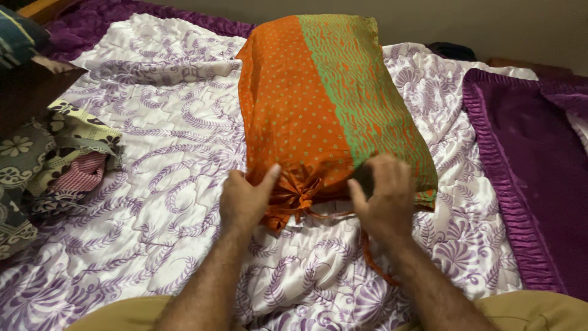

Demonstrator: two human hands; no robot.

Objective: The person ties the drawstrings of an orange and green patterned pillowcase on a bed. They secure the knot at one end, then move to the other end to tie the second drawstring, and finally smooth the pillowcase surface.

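Note:
An orange and green patterned pillow point(318, 98) lies lengthwise on a white quilt with purple swirls point(171, 153). Its near end is gathered into a knot of orange ties point(297, 196). My left hand point(245, 199) presses against the left side of that gathered end, thumb up on the cover. My right hand point(383, 196) rests on the right side of the same end, fingers curled over the fabric. A loose orange tie point(373, 263) trails down the quilt beside my right forearm.
A pile of patterned clothes point(49, 165) sits at the left edge. A purple blanket point(539, 171) covers the right side of the bed. A dark object point(453, 50) lies at the far end near the wall.

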